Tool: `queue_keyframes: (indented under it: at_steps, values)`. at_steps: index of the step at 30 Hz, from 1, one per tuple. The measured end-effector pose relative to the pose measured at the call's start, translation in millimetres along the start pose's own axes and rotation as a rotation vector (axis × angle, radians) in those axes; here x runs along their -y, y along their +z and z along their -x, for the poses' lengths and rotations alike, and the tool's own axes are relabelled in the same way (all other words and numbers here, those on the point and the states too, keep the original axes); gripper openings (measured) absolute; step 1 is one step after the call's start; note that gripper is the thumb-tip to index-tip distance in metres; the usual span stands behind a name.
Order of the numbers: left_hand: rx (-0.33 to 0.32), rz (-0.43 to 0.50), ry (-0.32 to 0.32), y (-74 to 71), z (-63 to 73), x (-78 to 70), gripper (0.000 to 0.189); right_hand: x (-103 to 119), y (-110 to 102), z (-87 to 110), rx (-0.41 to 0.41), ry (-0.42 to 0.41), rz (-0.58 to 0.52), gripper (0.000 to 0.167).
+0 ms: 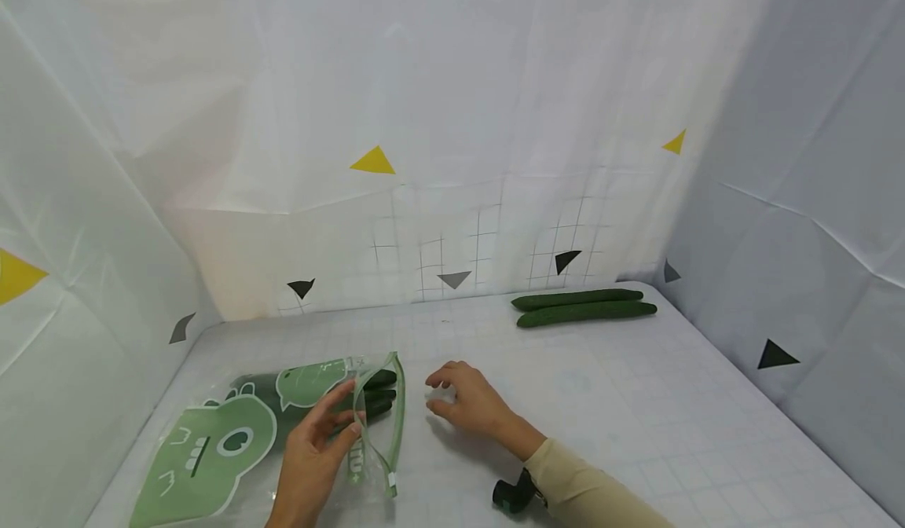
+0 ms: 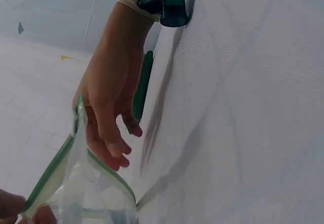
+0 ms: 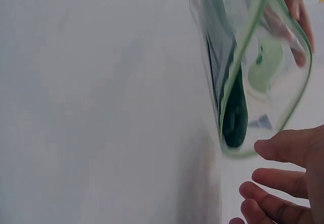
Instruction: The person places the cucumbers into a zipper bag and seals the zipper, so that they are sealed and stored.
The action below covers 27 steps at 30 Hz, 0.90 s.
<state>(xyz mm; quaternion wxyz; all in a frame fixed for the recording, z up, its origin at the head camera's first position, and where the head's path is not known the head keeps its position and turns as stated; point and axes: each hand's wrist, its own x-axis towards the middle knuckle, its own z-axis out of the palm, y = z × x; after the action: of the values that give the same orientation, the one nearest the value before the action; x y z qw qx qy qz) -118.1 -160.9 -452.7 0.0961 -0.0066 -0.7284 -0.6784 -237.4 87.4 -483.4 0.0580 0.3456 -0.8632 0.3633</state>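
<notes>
A clear zip bag with a green dinosaur print lies on the left of the table, its green-edged mouth gaping to the right. Dark green cucumbers lie inside, their ends close to that mouth. My left hand pinches the rim of the bag between thumb and fingers; in the left wrist view only its fingertips show, at the green edge. Just right of the mouth, my right hand has its fingers loosely bent and holds nothing. In the right wrist view its thumb overlaps the mouth's lower corner.
Two more cucumbers lie side by side at the back right of the table. White sheeting with coloured triangles walls in the back and both sides. A black wrist camera sits below my right sleeve.
</notes>
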Motion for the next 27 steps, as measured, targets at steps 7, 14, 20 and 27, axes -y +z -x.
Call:
queue_keyframes:
  at_steps: [7, 14, 20, 27]
  values:
    - [0.0, 0.0, -0.009, -0.5, 0.0, -0.6, 0.06, -23.2, -34.7, 9.1, -0.042, 0.085, 0.038, 0.028]
    - [-0.003, 0.005, -0.021, -0.8, -0.1, -2.3, 0.059, -49.8, -81.6, 15.3, -0.112, 0.119, 0.137, 0.03]
    - [-0.003, 0.005, -0.027, -0.6, -0.7, -3.3, 0.06, -76.3, -121.3, 22.4, -0.116, 0.156, 0.22, 0.036]
    - [0.006, 0.025, -0.029, -1.0, -1.4, -3.0, 0.059, -107.2, -160.6, 30.3, -0.124, 0.224, 0.285, 0.04]
